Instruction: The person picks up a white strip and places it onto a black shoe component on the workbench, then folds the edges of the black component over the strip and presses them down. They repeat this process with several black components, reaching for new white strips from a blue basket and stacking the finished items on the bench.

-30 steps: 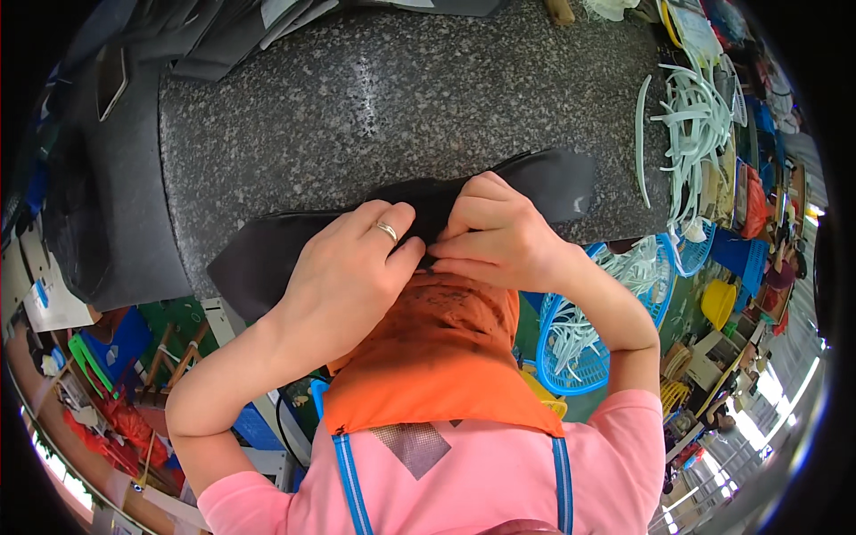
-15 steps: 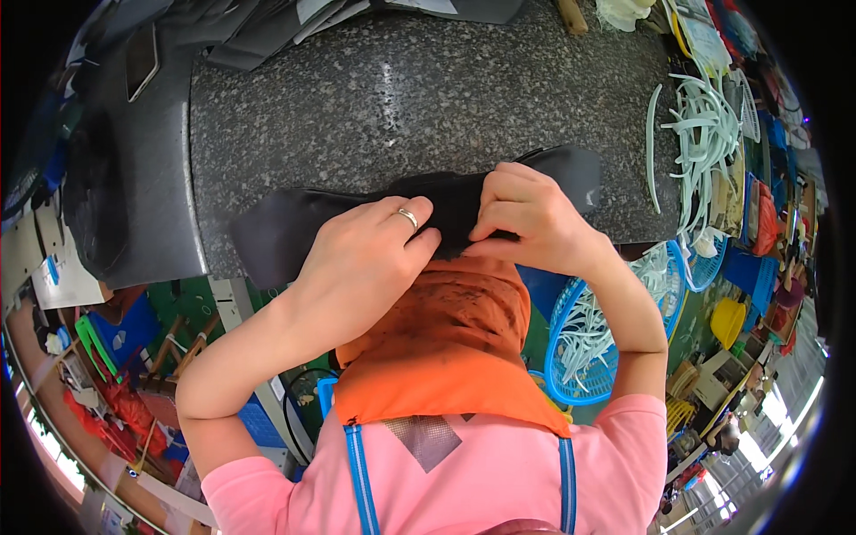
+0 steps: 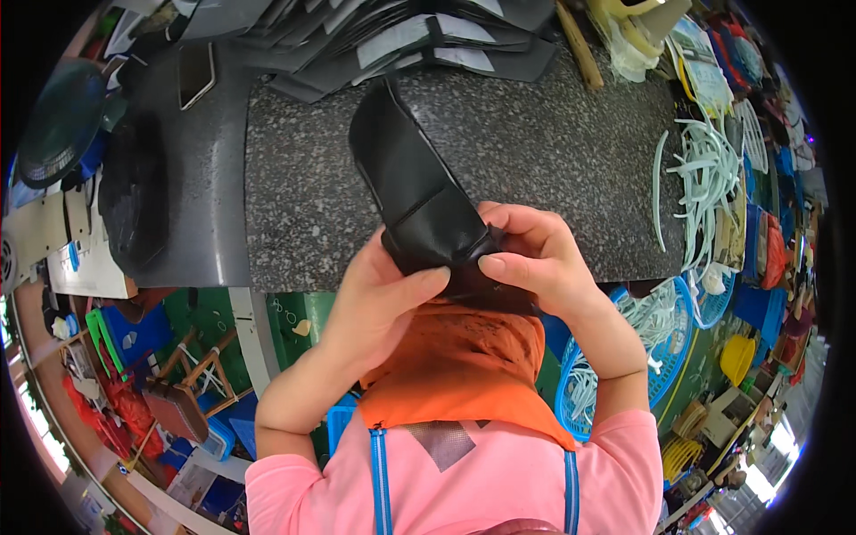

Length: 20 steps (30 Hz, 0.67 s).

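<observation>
A black, smooth leather piece [image 3: 415, 183] with a seam across it is held up near the front edge of the speckled stone tabletop [image 3: 571, 152]. Its long rounded end points away from me, leaning left. My left hand [image 3: 388, 285] grips its lower left side, thumb on top. On the lower right, my right hand [image 3: 530, 254] pinches a folded edge between thumb and fingers. The fingers under the piece are partly hidden. A further dark part of it hangs below my hands, against the orange apron [image 3: 464, 383].
Overlapping dark pieces with white patches [image 3: 392, 49] lie across the back. A phone [image 3: 196, 76] rests at the far left, a wooden stick [image 3: 580, 45] at the far right. Pale green strips [image 3: 704, 178] pile at the right edge; a blue basket [image 3: 563, 401] with more strips stands below.
The black leather piece, wide and low across the table edge before, is now turned and raised with one end pointing away. Both hands have shifted their grip; the view has moved slightly.
</observation>
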### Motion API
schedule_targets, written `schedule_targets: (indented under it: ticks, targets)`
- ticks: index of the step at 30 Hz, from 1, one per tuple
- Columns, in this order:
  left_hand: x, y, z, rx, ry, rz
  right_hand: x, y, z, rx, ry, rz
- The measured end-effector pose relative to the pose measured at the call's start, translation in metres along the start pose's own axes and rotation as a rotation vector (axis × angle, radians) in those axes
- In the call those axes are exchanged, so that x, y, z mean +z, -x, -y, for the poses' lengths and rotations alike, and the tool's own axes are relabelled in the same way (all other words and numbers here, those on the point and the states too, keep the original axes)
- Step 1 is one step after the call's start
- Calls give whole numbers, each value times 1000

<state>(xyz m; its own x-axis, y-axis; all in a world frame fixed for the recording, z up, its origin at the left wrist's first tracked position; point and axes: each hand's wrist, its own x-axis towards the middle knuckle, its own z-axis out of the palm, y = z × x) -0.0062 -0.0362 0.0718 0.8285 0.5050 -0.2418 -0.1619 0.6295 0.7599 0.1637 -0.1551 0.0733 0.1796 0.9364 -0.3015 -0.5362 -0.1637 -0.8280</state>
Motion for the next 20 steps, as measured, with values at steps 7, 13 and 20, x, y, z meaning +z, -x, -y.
schedule_targets:
  ticks: [7, 13, 20]
  targets:
    - [-2, -5, -6, -168, 252, -64, 8, -13, 3, 96, -183, 98]
    - [-7, 0, -11, -124, 169, -77, 12, -24, 1, 55, -64, 81]
    - [-12, 2, -7, -59, 123, -147, 4, -25, -9, -246, 352, 23]
